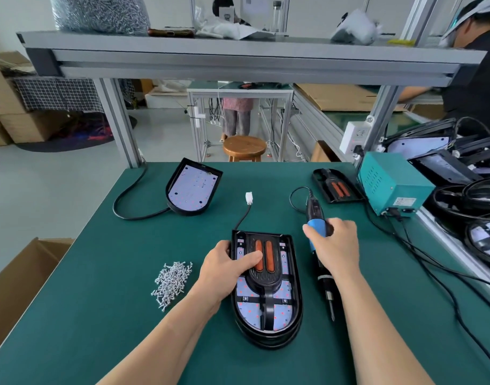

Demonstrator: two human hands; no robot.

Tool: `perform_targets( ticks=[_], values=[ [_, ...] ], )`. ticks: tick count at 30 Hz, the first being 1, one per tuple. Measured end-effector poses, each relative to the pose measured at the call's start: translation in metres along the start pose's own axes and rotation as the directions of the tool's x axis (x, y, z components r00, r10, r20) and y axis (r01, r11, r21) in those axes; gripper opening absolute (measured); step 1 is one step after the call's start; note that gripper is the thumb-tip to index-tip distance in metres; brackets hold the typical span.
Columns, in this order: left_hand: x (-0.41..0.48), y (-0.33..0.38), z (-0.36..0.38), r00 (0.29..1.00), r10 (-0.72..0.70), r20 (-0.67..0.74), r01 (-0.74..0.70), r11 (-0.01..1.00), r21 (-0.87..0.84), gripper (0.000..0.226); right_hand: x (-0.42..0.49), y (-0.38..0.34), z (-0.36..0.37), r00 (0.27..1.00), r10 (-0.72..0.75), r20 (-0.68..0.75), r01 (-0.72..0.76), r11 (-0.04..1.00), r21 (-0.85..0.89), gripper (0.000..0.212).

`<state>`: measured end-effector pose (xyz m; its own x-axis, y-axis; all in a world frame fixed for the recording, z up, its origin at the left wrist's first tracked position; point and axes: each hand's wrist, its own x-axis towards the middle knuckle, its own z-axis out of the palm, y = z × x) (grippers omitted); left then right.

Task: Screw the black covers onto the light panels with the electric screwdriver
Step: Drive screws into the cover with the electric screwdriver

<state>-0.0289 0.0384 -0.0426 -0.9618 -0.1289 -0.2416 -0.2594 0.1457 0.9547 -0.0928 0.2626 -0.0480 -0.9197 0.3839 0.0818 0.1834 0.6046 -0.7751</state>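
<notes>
Head view places the light panel (283, 312) flat on the green mat (121, 273) directly in front of the person, rounded end nearest. The black cover (264, 277) lies along its centreline. The left hand (229, 266) clasps the panel's left rim, with the thumb pressed across the cover beside two orange strips. The right hand (337, 245) is wrapped round the blue grip of the electric screwdriver (325, 287). The bit points back toward the person, just right of the panel, and no screw is visible on it.

Recommended procedure, as judged from this layout:
1. Take one screw from the loose screws (173, 282) left of the panel.
2. Maintain thumb pressure so the cover cannot shift off its holes.
3. Bring the bit upright over the hole before triggering; a tilted bit is likely to slip onto the lit face.
4. Leave slack in the tool cable.

Materials: the housing is glossy black moulded plastic, D-shaped. The face is pale lilac, dotted red. The cover is matt, with fine ribbing below the strips. The screws are small and bright silver. The mat looks non-reflective and slightly grippy.
</notes>
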Motion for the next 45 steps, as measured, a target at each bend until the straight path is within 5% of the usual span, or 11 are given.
perform_targets(
  ticks=[3, 5, 7, 9, 12, 20, 28, 33, 38, 41, 45],
  values=[
    [0.001, -0.003, -0.001, 1.000, 0.017, 0.005, -0.016, 0.999, -0.050, 0.048, -0.012, -0.010, -0.009, 0.952, -0.255, -0.167, 0.260, 0.966, 0.009, 0.046],
    [0.001, -0.004, -0.002, 0.999, 0.036, 0.008, -0.035, 0.993, -0.114, 0.036, -0.024, -0.022, -0.012, 0.965, -0.258, -0.050, 0.262, 0.951, 0.165, 0.045],
    [-0.001, -0.005, -0.002, 0.998, 0.066, 0.019, -0.061, 0.981, -0.184, 0.028, -0.038, -0.034, -0.007, 0.954, -0.119, 0.275, -0.006, 0.910, 0.414, 0.054],
    [-0.002, -0.004, -0.003, 0.993, 0.109, 0.038, -0.096, 0.961, -0.258, 0.024, -0.048, -0.035, 0.000, 0.826, -0.045, 0.562, -0.366, 0.715, 0.596, 0.064],
    [-0.006, -0.004, -0.009, 0.981, 0.151, 0.124, -0.107, 0.946, -0.307, 0.022, -0.060, -0.032, 0.007, 0.661, -0.131, 0.739, -0.596, 0.506, 0.623, 0.039],
    [0.001, 0.008, -0.019, 0.916, 0.094, 0.391, -0.044, 0.990, -0.136, 0.049, -0.060, -0.029, 0.021, 0.861, -0.314, 0.400, -0.247, 0.430, 0.869, 0.051],
    [0.000, 0.038, -0.018, 0.817, 0.140, 0.560, -0.117, 0.990, -0.078, 0.044, -0.053, -0.027, 0.013, 0.706, -0.362, 0.609, -0.603, 0.144, 0.784, 0.075],
    [-0.012, 0.055, -0.008, 0.795, 0.094, 0.600, -0.217, 0.967, 0.136, 0.041, -0.057, -0.037, 0.013, 0.717, -0.250, 0.650, -0.599, 0.255, 0.759, 0.083],
    [-0.013, 0.064, -0.021, 0.856, 0.258, 0.448, -0.317, 0.947, 0.060, 0.042, -0.056, -0.034, 0.006, 0.789, -0.231, 0.570, -0.440, 0.436, 0.785, 0.100],
    [-0.001, 0.064, -0.029, 0.915, 0.341, 0.216, -0.357, 0.933, 0.038, 0.063, -0.056, -0.034, 0.004, 0.848, -0.216, 0.485, -0.271, 0.609, 0.746, 0.090],
    [0.013, 0.052, -0.021, 0.887, 0.391, -0.244, -0.350, 0.916, 0.196, 0.064, -0.069, -0.038, 0.000, 0.705, -0.373, 0.604, -0.262, 0.654, 0.709, 0.055]
  ],
)
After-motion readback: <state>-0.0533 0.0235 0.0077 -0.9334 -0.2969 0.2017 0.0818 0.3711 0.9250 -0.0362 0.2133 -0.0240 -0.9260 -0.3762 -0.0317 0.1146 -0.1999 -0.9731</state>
